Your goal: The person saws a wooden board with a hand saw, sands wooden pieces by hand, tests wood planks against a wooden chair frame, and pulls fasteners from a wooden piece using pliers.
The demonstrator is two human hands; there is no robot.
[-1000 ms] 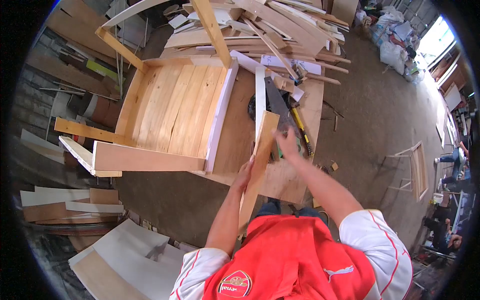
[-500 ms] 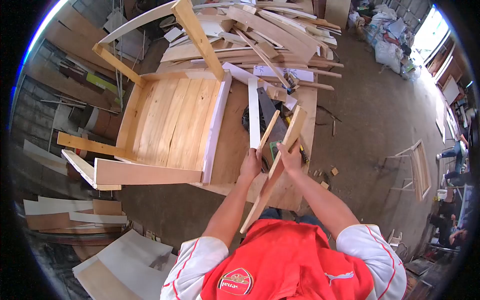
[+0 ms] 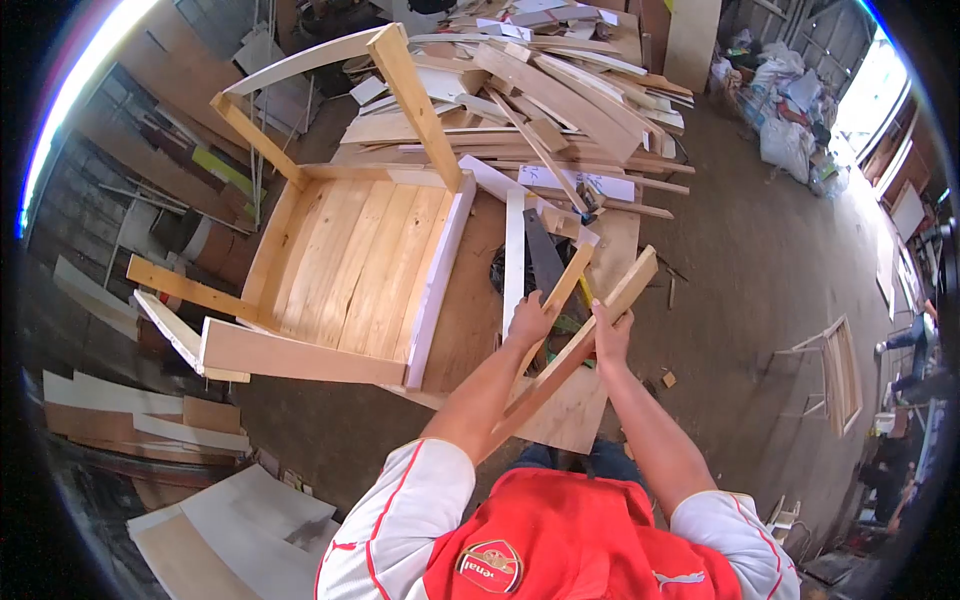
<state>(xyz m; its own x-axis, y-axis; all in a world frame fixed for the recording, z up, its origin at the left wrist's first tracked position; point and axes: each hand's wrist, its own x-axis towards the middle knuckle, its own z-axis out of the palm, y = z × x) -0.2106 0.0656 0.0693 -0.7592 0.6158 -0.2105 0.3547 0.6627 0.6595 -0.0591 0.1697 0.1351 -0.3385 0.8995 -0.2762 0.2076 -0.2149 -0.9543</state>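
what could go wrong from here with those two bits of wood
The left hand holds a strip that looks close to the saw, so lowering it carelessly might scrape knuckles on the blade. The board in the right hand slants down towards the left forearm, so turning it could knock that arm.

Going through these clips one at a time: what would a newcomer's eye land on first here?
Probably the bright red shirt at the bottom centre, then the large wooden frame with its slatted panel at left of centre. Near the middle, the left hand grips a thin wooden strip and the right hand a thicker wooden bar. Beyond them, a jumbled wood pile fills the top centre.
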